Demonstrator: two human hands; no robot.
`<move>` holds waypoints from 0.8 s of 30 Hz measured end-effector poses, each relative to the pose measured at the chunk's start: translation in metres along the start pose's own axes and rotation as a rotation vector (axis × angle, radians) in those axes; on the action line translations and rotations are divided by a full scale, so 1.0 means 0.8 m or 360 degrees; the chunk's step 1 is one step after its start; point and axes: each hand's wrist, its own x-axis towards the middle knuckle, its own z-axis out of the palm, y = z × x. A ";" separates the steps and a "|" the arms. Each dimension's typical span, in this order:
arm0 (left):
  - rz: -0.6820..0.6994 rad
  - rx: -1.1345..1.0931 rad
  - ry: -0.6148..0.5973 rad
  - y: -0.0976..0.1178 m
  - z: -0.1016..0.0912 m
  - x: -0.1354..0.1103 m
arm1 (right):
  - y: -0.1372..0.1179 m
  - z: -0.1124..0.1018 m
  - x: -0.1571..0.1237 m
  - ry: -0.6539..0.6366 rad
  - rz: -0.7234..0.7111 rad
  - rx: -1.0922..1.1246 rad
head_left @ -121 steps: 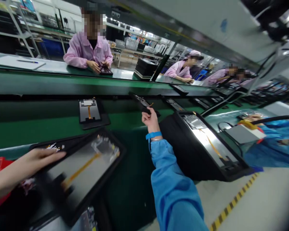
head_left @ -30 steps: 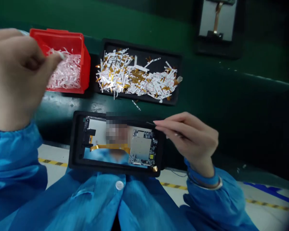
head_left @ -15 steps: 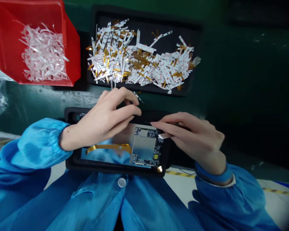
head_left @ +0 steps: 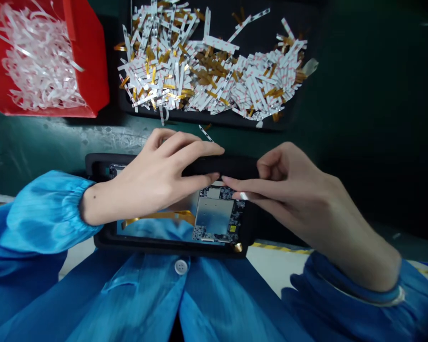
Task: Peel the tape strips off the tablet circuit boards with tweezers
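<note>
An opened tablet in a black frame (head_left: 171, 242) lies in front of me, its circuit board (head_left: 216, 213) and an orange flex cable (head_left: 157, 217) showing. My left hand (head_left: 157, 178) rests on the tablet's far edge, fingers pressed together near the board's top. My right hand (head_left: 292, 194) meets it from the right, fingers pinched on something thin that I cannot make out. Both fingertips touch above the circuit board.
A black tray (head_left: 299, 23) heaped with several white and orange strips (head_left: 207, 71) sits beyond the tablet. A red bin (head_left: 89, 57) of white shreds stands at the upper left. The green belt surface (head_left: 371, 118) stretches to the right.
The view has dipped closer. My left hand came down from near the red bin onto the tablet, and both hands have drawn together at the board's top edge.
</note>
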 end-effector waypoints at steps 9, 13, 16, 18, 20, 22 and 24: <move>-0.0023 0.0011 -0.0029 0.016 -0.008 0.017 | 0.017 -0.016 -0.004 0.0003 0.0210 0.0721; 0.0051 -0.0053 -0.0032 0.016 0.002 0.022 | 0.012 -0.011 -0.014 0.0744 0.0444 0.1107; 0.0189 0.0176 -0.0011 0.015 0.005 0.021 | 0.005 0.001 -0.012 0.0856 0.0575 0.1063; 0.0259 0.0317 0.0027 0.017 0.004 0.019 | 0.003 0.008 -0.007 0.0786 0.0699 0.1220; 0.0292 0.0388 0.0049 0.020 0.003 0.018 | 0.004 0.013 -0.004 0.0692 0.0756 0.1492; 0.0292 0.0400 0.0055 0.022 0.002 0.019 | 0.006 0.015 -0.002 0.0580 0.0743 0.1645; 0.0265 0.0364 0.0031 0.023 0.003 0.019 | 0.007 0.016 -0.003 0.0512 0.0720 0.1663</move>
